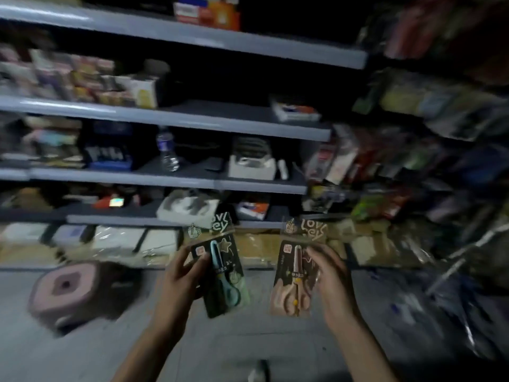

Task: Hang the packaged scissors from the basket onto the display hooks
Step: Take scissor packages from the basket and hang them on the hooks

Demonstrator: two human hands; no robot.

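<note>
Grey shelves [176, 118] fill the wall ahead, stacked with boxes and packets. A clear water bottle [168, 151] stands on the third shelf down, with a white box [252, 168] further right on the same shelf. To the right, hanging packets [413, 166] crowd a side rack. A pink stool [70, 289] sits on the floor [248, 343] low on the left, well apart from the arms. Nothing stands between the hands and the shelves.

Most of the view is smeared by motion. The goods on the left shelves and the whole right-hand rack are too blurred to name, and no hooks can be picked out there. The print on the two packs is only partly legible. Both forearms are cut off by the lower edge.

The left hand [180, 274] grips the teal scissors pack [224, 274] by its left edge, thumb across the front and fingers behind, so the pack stands upright and leans slightly left at the top. The right hand [330, 277] grips the pink scissors pack [292, 271] by its right edge in the same way, thumb on the front. The two packs are held up side by side over the floor, apart from each other, with their header cards uppermost in front of the lowest shelves.
</note>
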